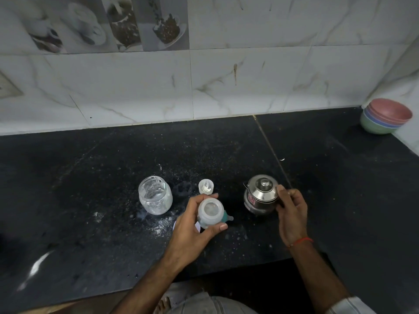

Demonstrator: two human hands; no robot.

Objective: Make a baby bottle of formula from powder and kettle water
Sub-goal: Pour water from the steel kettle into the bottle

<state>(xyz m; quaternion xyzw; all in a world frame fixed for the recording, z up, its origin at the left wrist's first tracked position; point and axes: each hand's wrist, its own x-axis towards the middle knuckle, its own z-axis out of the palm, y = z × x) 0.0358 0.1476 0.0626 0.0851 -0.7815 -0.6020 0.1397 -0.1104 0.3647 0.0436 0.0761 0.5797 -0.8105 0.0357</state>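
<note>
Sitting at the left on the dark surface (90, 177): a glass jar (155, 195), lid off, white powder clinging to its walls, with spilled powder (158, 227) dusting the stone just beside it. Judging from that, scooping probably already done, though contents of the bottle too cloudy to tell. Standing just behind the bottle: a small clear cap (206, 185), off and apart. Gripping the baby bottle (209, 214) near the middle of the surface: the left hand (195, 225), fingers and thumb curling round its body, mouth open and facing up, wrist bent inward. Lying against the bottle's right side: a teal collar with teat (226, 217), not yet screwed on. Closing on the handle side of the steel kettle (260, 194), lid on, standing upright: the right hand (291, 211), grip clamped, forearm reaching in from below. Remaining, by the look of it: pouring water, fitting teat, shaking. Stacked far right: coloured bowls (385, 118).
</note>
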